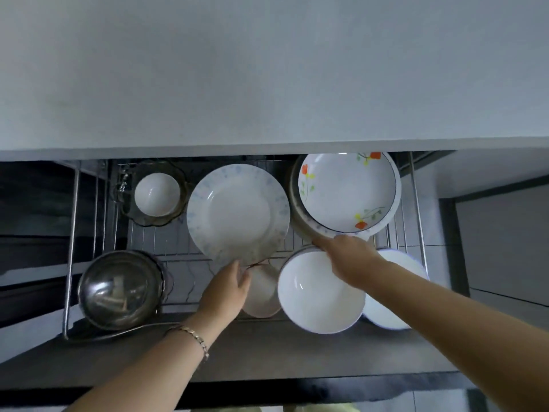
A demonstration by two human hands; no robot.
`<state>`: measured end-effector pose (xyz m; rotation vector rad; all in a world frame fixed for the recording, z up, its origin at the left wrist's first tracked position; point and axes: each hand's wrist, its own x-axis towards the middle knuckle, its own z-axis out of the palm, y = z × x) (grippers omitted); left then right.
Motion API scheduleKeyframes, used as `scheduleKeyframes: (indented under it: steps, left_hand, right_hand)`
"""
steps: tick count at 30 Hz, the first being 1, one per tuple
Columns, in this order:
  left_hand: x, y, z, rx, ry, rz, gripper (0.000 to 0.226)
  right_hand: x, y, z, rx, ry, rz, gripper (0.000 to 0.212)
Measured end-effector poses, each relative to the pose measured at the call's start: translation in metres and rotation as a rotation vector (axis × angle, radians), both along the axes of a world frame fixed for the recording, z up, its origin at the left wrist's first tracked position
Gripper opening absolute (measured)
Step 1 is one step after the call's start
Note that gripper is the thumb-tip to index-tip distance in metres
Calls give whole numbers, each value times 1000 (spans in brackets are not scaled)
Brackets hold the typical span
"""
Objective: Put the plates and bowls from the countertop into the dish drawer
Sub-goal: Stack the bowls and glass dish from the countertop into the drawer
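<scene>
Left hand [228,286]: fingers curled on near edge of big round white plate with pale blue dots [237,209], middle of wire dish drawer [71,248].
Right hand [347,257]: fingers gripping near rim of white deep plate with painted flowers [347,191], back right of drawer.
Round white bowl [320,292]: front right of drawer.
Shiny steel pot [120,289]: front left of drawer.

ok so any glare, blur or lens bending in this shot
Head view: soft throughout; glare on the steel pot and the flowered plate at its rim; the rightmost bowl smears bluish; the drawer lies shadowed at left; the rack rails splay from wide-angle distortion.
</scene>
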<state>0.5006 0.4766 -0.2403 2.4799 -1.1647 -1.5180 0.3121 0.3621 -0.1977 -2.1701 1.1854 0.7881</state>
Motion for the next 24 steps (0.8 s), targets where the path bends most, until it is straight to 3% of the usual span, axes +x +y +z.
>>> scheduleKeyframes:
  steps: [2,4,6,10,14,18,24]
  left_hand:
    - [7,0,-19,107,-55,-11,45]
    - [7,-3,-36,187,32,32,64]
    - [5,-6,-47,171,4,39,71]
    - [-5,-1,-55,28,-181,46,38]
    - [-13,8,-59,124,-159,164,27]
    - [2,13,-72,227,-139,141,27]
    - [26,16,-75,232,-137,58,28]
  right_hand:
    - [6,-2,-11,-10,31,48,46]
    - [13,-1,-21,-25,68,85,42]
    - [18,-1,-30,-28,101,112,39]
    - [26,-1,-42,-9,150,148,39]
    - [32,-1,-50,18,163,210,42]
    - [41,1,-55,41,182,291,45]
    - [52,11,-76,53,249,333,45]
